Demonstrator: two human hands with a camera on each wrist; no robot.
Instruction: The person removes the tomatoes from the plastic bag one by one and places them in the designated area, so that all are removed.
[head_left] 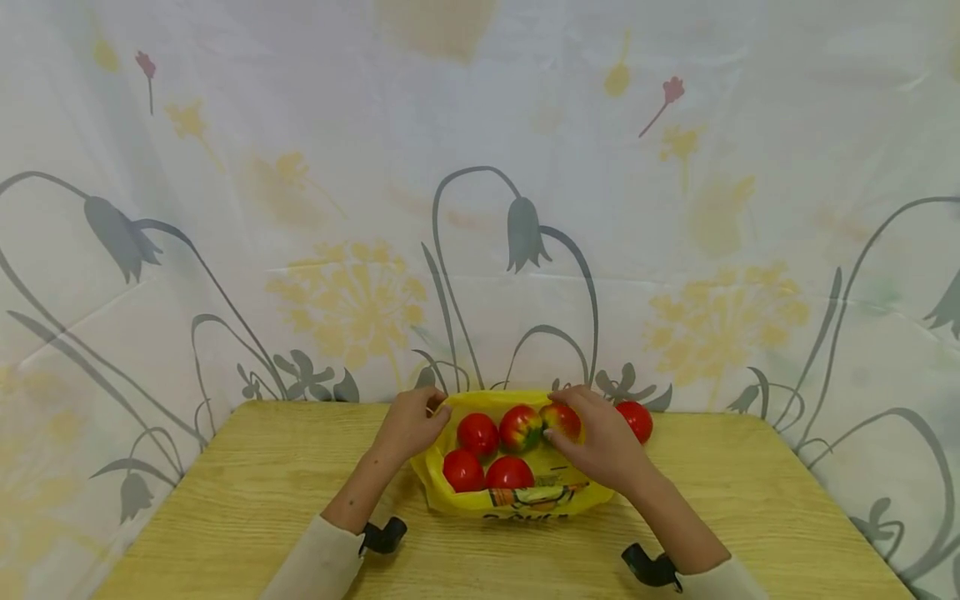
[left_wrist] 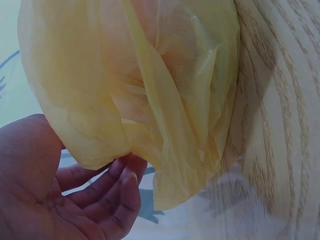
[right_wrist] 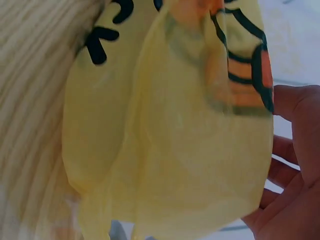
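A yellow plastic bag (head_left: 450,502) lies on the table with its mouth spread wide. Inside it are several glossy red apples (head_left: 477,434), one of them with a yellow-green patch (head_left: 521,428). At the bag's left rim, my left hand (head_left: 412,423) holds the thin plastic with bent fingers; the left wrist view shows fingers (left_wrist: 117,200) against the bag's edge. My right hand (head_left: 603,437) reaches over the right rim, thumb and fingers around a red-yellow apple (head_left: 566,422). In the right wrist view the bag (right_wrist: 185,170) hides that apple and the fingertips.
Another red apple (head_left: 636,422) stands on the wooden table (head_left: 720,500), outside the bag and just beyond my right hand. Behind the table's far edge hangs a pale curtain (head_left: 480,125) with a flower print. A black mount sits at each wrist.
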